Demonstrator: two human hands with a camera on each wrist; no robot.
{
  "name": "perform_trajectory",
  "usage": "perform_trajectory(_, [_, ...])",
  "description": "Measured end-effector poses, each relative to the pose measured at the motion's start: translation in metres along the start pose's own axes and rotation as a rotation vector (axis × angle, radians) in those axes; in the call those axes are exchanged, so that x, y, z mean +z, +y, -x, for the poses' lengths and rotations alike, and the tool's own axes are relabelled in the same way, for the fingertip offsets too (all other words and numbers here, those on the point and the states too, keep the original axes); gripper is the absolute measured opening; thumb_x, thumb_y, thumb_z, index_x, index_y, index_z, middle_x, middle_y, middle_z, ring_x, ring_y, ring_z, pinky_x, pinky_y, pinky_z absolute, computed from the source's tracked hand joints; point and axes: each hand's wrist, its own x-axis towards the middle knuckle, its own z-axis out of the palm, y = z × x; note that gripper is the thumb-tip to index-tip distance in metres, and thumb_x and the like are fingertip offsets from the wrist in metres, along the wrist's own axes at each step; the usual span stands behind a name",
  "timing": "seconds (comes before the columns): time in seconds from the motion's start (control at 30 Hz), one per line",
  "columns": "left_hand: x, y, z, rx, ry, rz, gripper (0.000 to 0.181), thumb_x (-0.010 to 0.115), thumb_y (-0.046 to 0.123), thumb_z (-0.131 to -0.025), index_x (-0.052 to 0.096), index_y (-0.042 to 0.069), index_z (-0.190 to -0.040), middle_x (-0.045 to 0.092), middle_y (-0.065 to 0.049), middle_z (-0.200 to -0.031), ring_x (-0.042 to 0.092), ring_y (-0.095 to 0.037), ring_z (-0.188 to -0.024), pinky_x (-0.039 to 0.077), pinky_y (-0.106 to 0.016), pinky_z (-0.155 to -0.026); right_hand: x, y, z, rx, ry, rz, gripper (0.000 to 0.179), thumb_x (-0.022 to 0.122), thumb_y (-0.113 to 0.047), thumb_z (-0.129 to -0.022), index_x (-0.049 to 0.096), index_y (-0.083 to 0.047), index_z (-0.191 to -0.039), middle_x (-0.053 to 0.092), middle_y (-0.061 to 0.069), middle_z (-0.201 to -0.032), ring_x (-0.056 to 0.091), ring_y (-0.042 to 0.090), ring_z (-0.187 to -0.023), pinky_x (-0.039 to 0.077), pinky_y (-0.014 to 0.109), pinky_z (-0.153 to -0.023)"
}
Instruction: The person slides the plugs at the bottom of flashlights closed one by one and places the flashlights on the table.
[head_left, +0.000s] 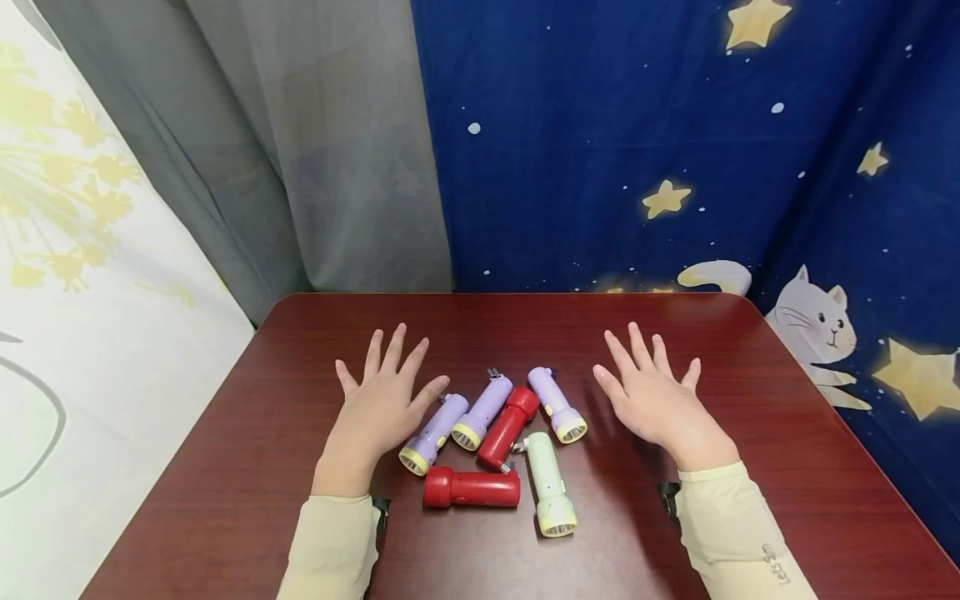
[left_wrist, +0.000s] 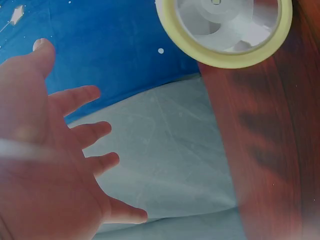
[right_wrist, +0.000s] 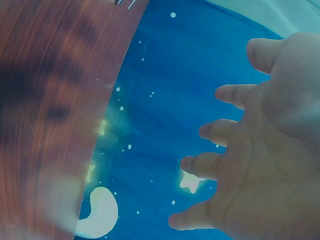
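Observation:
Both hands are spread with straight fingers and hold nothing. My left hand (head_left: pixel 380 408) is just left of a purple flashlight (head_left: pixel 437 432); in the left wrist view a yellow-rimmed flashlight head (left_wrist: pixel 230 61) shows close by. My right hand (head_left: pixel 651 398) hovers right of another purple flashlight (head_left: pixel 556 404). Between the hands lie a third purple flashlight (head_left: pixel 483 411), a red flashlight (head_left: pixel 508 427) set at a slant, a second red flashlight (head_left: pixel 474 487) lying sideways in front, and a pale green flashlight (head_left: pixel 550 483) with its lens toward me.
The flashlights lie on a dark red-brown wooden table (head_left: pixel 247 500) with rounded far corners. Behind it hang a grey curtain (head_left: pixel 352 150) and a blue star-patterned curtain (head_left: pixel 562 167). A white cloth (head_left: pixel 97 375) with yellow prints hangs at the left.

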Motion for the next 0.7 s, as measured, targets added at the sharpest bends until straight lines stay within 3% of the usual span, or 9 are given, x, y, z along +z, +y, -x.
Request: perform_trajectory(0.7, [-0.0005,0.0001,0.0000,0.002,-0.002,0.007,0.078,0.050,0.064,-0.104,0.035,0.022,-0.168,0.011,-0.013,-0.181,-0.001,-0.043,-0.167,-0.004,-0.089,-0.117,0.0005,-0.0073,-0.0017,-0.019,0.002,0.001,0.075,0.033,-0.060,-0.111,0.011,-0.023,-0.173,-0.005,0.018,-0.180,-0.003,0.057,-0.162,-0.013,0.089,-0.113])
